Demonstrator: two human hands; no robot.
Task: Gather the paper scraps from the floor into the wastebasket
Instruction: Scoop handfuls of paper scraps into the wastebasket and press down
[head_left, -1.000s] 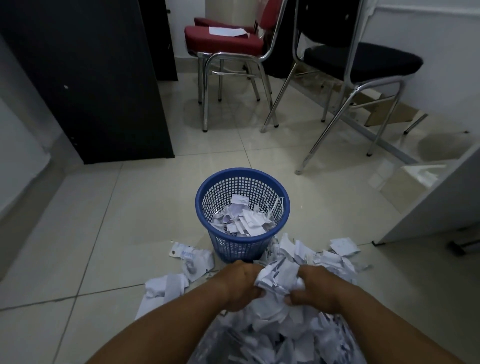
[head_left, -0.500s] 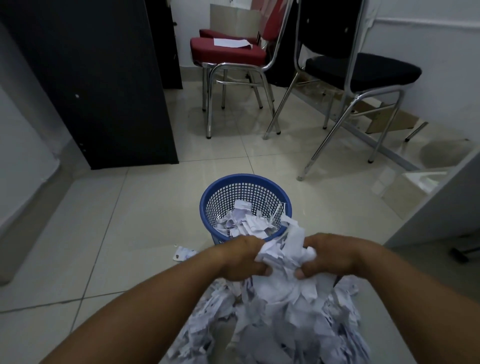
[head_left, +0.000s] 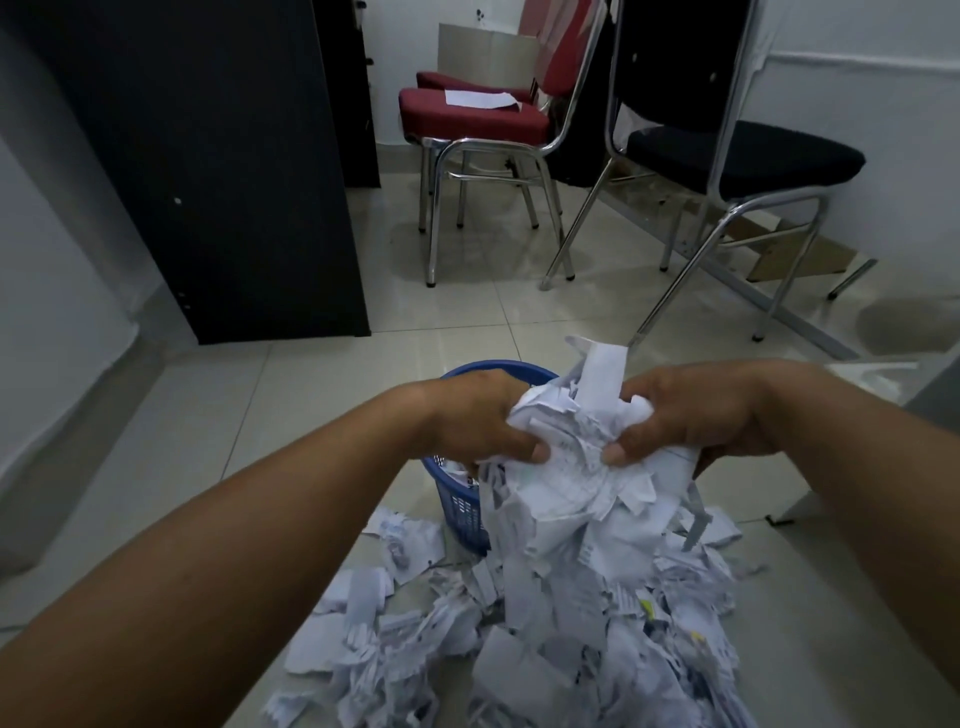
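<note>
A big bunch of white paper scraps (head_left: 576, 431) is squeezed between my left hand (head_left: 478, 415) and my right hand (head_left: 685, 415), both with fingers curled into it. The bunch is raised over the near rim of the blue mesh wastebasket (head_left: 460, 512), which my hands and the paper mostly hide. Strips trail down from the bunch toward a wide heap of scraps (head_left: 545, 639) on the tiled floor in front of the basket.
A tall black cabinet (head_left: 218, 171) stands at the back left. Red-seated chairs (head_left: 478, 124) and a black-seated chair (head_left: 743, 161) on chrome legs stand behind the basket. A white furniture edge (head_left: 935, 395) is at the right. Bare tile lies to the left.
Both hands have lifted the bunch of scraps up off the heap and forward, over the wastebasket. The basket's opening is now mostly covered by hands and paper.
</note>
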